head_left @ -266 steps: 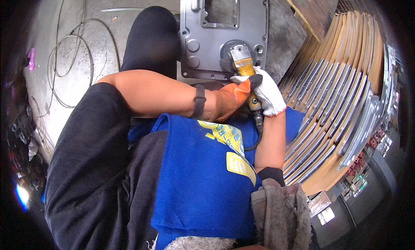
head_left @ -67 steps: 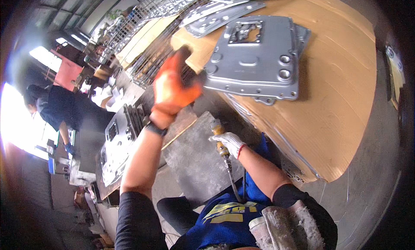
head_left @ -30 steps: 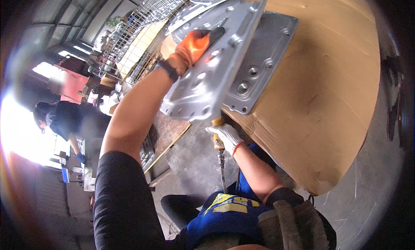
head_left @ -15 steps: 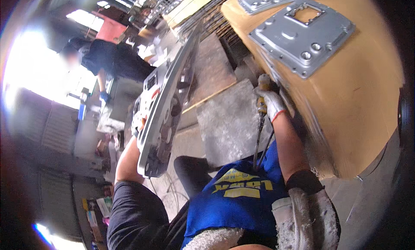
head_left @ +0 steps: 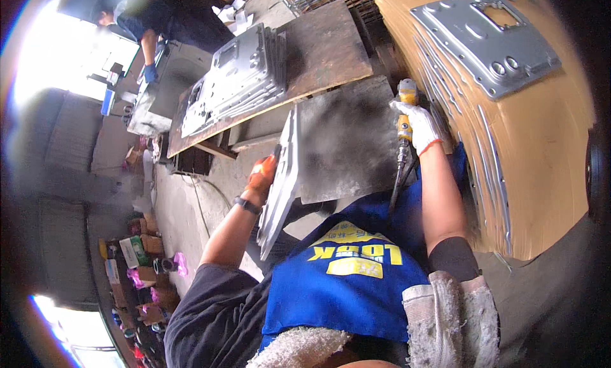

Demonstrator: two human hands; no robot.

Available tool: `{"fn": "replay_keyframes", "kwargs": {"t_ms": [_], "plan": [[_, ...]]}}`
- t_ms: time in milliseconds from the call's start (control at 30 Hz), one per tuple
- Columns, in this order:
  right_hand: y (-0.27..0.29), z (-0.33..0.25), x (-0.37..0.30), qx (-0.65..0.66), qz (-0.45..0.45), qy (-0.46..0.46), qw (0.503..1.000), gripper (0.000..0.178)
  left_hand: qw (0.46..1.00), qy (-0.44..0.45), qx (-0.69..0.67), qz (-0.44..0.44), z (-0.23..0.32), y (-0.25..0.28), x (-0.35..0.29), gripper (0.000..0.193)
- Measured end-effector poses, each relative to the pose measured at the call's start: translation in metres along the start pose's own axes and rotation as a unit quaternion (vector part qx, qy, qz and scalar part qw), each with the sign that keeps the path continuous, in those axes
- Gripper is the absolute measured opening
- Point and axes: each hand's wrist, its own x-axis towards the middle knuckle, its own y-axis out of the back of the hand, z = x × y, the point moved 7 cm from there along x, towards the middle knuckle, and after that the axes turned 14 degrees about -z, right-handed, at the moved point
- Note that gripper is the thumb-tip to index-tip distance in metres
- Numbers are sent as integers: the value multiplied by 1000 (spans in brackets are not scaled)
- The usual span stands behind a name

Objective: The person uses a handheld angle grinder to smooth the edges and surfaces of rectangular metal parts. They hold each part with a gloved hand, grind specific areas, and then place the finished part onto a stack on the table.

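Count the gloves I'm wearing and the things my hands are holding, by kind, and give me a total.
Orange glove: 1
White glove: 1
Gray metal plate: 1
Yellow power tool: 1
Total: 4

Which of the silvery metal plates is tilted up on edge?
The held plate, in the orange-gloved left hand: it stands steeply on edge, while the stacked plates on the wooden table and the top plate on the cardboard lie flat.
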Motion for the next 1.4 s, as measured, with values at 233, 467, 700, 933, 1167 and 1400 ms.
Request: {"fn": "replay_keyframes", "kwargs": {"t_ms": [233,467,700,933,1167,1400], "plan": [[1,-1,7,-45,15,-8,999,22,993,61,52,83,-85,-9,103,40],[-4,-4,5,-45,-7,-23,999,27,943,35,322,79,-79,-48,162,53],[-27,2,0,-52,-54,-54,996,25,853,-123,507,16,-55,-77,183,39],[-38,18,-4,-62,-82,-147,984,27,978,-26,201,42,2,-49,148,37],[-65,50,-25,-105,-117,-220,963,25,936,2,64,-347,-26,-156,68,42],[-79,74,-57,-83,-115,-278,950,26,831,-129,-135,-524,5,-236,5,47]]}}
